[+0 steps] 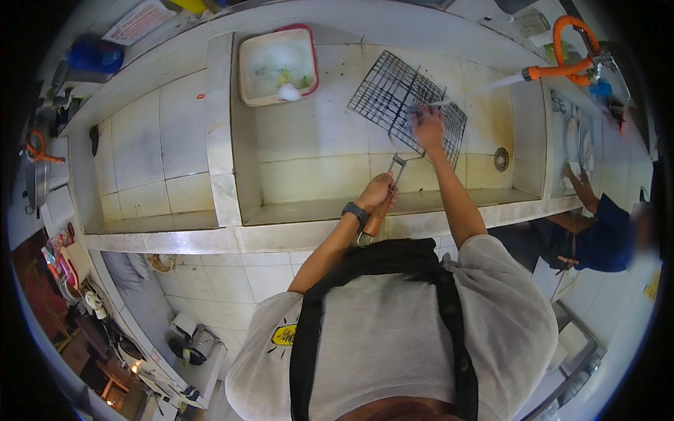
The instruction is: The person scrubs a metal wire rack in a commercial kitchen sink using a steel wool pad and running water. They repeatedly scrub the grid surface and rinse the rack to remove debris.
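Note:
A black wire grill basket (382, 88) with a wooden handle (375, 220) lies tilted in the tiled sink. Near the front wall of the sink, my left hand (379, 192) is closed round the handle. My right hand (428, 128) presses on the wire mesh with its fingers bent over a dark scrubber (415, 110), which is mostly hidden. Water runs from a hose with an orange end (539, 72) at the right and streams down onto the mesh beside my right hand.
A pale basin with a red rim (243, 74) holds suds and a white lump at the back left. A drain (501, 159) sits at the right of the sink floor. Tiled dividers (223, 133) separate the basins. Another person in a dark shirt (602, 242) works at the right basin.

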Demonstrator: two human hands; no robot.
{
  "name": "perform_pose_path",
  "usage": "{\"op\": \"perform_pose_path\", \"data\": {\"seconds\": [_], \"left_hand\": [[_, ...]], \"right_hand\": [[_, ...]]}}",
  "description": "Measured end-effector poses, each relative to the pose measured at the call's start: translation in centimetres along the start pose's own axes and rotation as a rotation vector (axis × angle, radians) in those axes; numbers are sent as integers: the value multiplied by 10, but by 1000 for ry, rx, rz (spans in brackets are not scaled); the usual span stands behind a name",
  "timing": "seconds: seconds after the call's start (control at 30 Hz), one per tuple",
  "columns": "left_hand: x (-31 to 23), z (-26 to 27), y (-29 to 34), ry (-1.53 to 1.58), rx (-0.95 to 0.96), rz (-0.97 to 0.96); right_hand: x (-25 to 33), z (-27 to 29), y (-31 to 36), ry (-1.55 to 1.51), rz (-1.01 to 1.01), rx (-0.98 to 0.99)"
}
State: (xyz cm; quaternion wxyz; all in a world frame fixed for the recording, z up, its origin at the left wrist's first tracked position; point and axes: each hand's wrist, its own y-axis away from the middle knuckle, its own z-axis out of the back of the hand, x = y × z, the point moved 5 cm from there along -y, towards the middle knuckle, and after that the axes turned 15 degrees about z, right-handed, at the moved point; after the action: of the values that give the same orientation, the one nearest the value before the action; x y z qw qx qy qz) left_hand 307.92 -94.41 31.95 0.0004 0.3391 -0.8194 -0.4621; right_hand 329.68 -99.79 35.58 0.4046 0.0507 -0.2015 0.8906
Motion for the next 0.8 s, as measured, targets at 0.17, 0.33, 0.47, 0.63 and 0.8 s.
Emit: {"op": "perform_pose_path", "data": {"seconds": [0.17,0.33,0.47,0.63,0.8], "left_hand": [[-7,3,10,-53,-87,47],[-11,-2,20,-150,-214,128],[-12,-4,20,-136,-318,125],[-20,-10,23,-397,-518,66],[-18,-9,6,-932,-900,-196]], "right_hand": [[12,-2,3,168,89,106],[-11,-19,10,30,18,123],[4,0,7,-90,-54,181],[20,11,30,-107,-65,224],[23,9,30,-12,-9,189]]}}
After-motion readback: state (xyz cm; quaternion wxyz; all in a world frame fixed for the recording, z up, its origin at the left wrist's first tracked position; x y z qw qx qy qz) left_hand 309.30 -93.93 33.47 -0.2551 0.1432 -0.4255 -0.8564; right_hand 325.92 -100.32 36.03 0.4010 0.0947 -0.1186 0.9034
